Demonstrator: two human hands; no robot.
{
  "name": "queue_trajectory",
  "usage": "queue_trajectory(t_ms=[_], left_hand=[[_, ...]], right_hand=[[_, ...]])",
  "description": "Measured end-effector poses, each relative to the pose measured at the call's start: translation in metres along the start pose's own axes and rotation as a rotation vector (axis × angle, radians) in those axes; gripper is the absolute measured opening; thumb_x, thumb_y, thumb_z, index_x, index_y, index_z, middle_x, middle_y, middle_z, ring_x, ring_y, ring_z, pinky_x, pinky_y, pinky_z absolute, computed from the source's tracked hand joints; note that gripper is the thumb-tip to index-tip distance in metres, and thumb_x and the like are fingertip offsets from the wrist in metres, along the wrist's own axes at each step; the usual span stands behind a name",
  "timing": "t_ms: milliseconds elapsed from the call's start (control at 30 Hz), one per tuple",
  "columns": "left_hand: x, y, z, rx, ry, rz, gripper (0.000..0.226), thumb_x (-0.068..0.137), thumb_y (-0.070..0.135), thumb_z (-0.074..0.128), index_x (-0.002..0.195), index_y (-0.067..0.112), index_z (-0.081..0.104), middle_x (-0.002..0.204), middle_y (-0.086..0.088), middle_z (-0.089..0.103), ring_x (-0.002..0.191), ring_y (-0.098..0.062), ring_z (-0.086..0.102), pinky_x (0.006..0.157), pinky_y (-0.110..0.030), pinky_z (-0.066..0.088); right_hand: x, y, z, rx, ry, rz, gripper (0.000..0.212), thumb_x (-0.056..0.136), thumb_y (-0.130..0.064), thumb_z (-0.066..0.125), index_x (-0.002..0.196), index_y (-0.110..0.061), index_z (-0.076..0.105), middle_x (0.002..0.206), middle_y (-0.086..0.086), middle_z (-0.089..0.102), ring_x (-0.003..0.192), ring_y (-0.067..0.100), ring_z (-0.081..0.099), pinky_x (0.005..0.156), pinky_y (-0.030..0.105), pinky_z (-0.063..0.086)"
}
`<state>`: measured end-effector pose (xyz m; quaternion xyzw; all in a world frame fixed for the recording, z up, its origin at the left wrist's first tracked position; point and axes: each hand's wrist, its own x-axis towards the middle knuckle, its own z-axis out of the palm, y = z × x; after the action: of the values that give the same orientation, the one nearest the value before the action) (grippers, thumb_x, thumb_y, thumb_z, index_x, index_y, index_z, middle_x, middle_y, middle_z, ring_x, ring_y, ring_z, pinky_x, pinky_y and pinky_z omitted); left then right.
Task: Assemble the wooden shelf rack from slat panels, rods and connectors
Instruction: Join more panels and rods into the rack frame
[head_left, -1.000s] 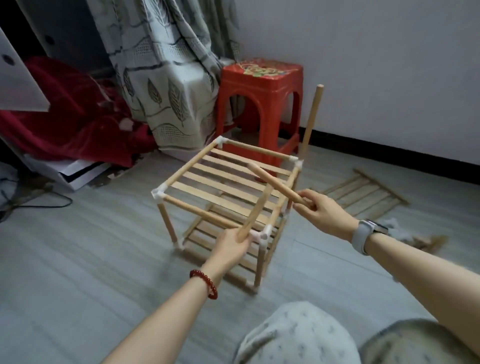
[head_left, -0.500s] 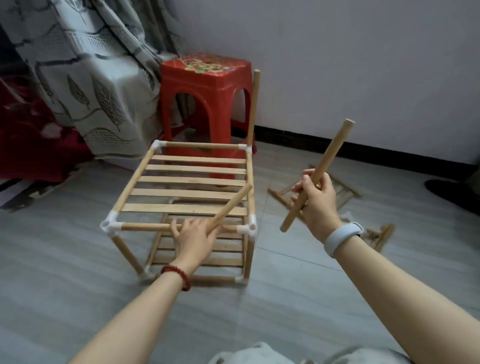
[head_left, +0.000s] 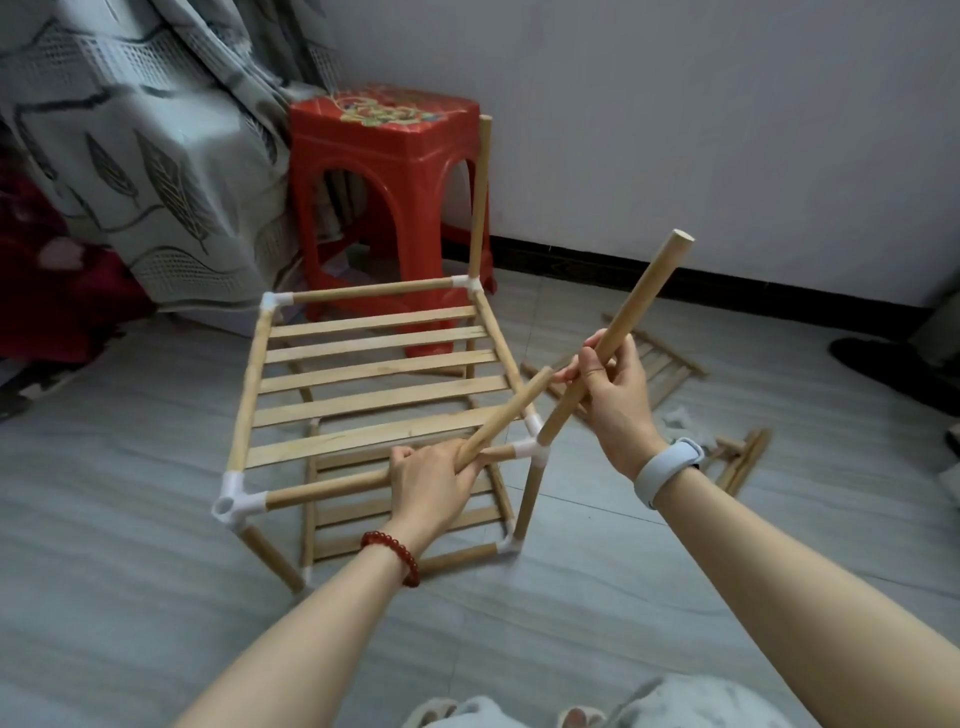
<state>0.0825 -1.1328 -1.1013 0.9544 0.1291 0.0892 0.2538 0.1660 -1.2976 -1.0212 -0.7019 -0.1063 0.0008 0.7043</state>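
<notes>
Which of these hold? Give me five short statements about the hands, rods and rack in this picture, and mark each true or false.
1. Each hand holds a wooden rod. True: left hand, right hand.
2. An upright rod stands in the rack's far right corner. True.
3. The near left connector already holds an upright rod. False: its top socket is empty.
4. The stool is blue. False: red.
5. A spare slat panel lies on the floor right of the rack. True.

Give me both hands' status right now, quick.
Left hand: grips a round wooden rod, while resting on the rack's front rail.
Right hand: grips a second round wooden rod, its lower end at the white corner connector.
</notes>
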Motion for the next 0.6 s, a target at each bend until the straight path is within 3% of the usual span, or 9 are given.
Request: queue_trajectory(t_ms=[100, 167, 267, 333, 433, 600], left_hand=[[0.003, 0.005, -0.004, -0.088, -0.083, 0.014, 0.016, 0.095, 0.038, 0.05, 0.09, 0.03, 0.063, 0.066, 0.011, 0.054, 0.076, -0.019, 0.058, 0.08, -0.032, 0.036], [0.003, 0.003, -0.011, -0.159, -0.086, 0.02, 0.015, 0.094, 0.033, 0.053, 0.082, 0.028, 0.061, 0.072, 0.008, 0.058, 0.085, -0.023, 0.059, 0.076, -0.032, 0.039], [-0.001, -0.011, -0.017, 0.006, 0.062, 0.015, 0.023, 0.094, 0.034, 0.054, 0.108, 0.022, 0.066, 0.116, 0.003, 0.058, 0.113, -0.017, 0.045, 0.092, -0.031, 0.031], [-0.004, -0.021, -0.021, 0.095, 0.083, -0.021, 0.038, 0.096, 0.039, 0.048, 0.13, 0.026, 0.054, 0.141, 0.003, 0.046, 0.134, -0.017, 0.031, 0.107, -0.035, 0.018], [-0.004, -0.025, -0.025, 0.12, -0.016, -0.071, 0.048, 0.098, 0.048, 0.034, 0.143, 0.031, 0.037, 0.153, 0.003, 0.03, 0.145, -0.016, 0.015, 0.118, -0.041, 0.003], [0.002, -0.028, -0.024, 0.205, -0.071, -0.081, 0.051, 0.098, 0.052, 0.028, 0.145, 0.033, 0.031, 0.154, 0.002, 0.028, 0.145, -0.018, 0.016, 0.118, -0.045, 0.007]], right_hand=[[0.0, 0.002, -0.002, -0.091, -0.103, -0.083, 0.017, 0.098, -0.005, 0.041, 0.091, -0.02, 0.044, 0.074, 0.007, 0.054, 0.077, 0.022, 0.063, 0.085, 0.038, 0.052], [0.004, 0.002, -0.002, -0.135, -0.143, -0.086, 0.018, 0.098, -0.003, 0.04, 0.091, -0.019, 0.043, 0.071, 0.006, 0.054, 0.075, 0.022, 0.061, 0.086, 0.04, 0.052], [0.006, 0.001, 0.002, -0.267, -0.232, -0.138, 0.018, 0.098, -0.005, 0.039, 0.089, -0.021, 0.04, 0.069, 0.003, 0.052, 0.07, 0.017, 0.058, 0.081, 0.039, 0.051], [0.004, 0.004, 0.007, -0.324, -0.252, -0.18, 0.019, 0.098, -0.007, 0.039, 0.088, -0.022, 0.039, 0.069, 0.002, 0.05, 0.067, 0.016, 0.055, 0.076, 0.04, 0.05], [-0.003, 0.012, 0.012, -0.286, -0.13, -0.178, 0.02, 0.099, -0.007, 0.039, 0.087, -0.023, 0.038, 0.069, 0.003, 0.045, 0.064, 0.02, 0.046, 0.069, 0.045, 0.048], [-0.01, 0.029, 0.033, -0.273, 0.108, -0.224, 0.01, 0.099, -0.012, 0.04, 0.091, -0.018, 0.038, 0.067, -0.001, 0.041, 0.054, 0.011, 0.039, 0.053, 0.032, 0.041]])
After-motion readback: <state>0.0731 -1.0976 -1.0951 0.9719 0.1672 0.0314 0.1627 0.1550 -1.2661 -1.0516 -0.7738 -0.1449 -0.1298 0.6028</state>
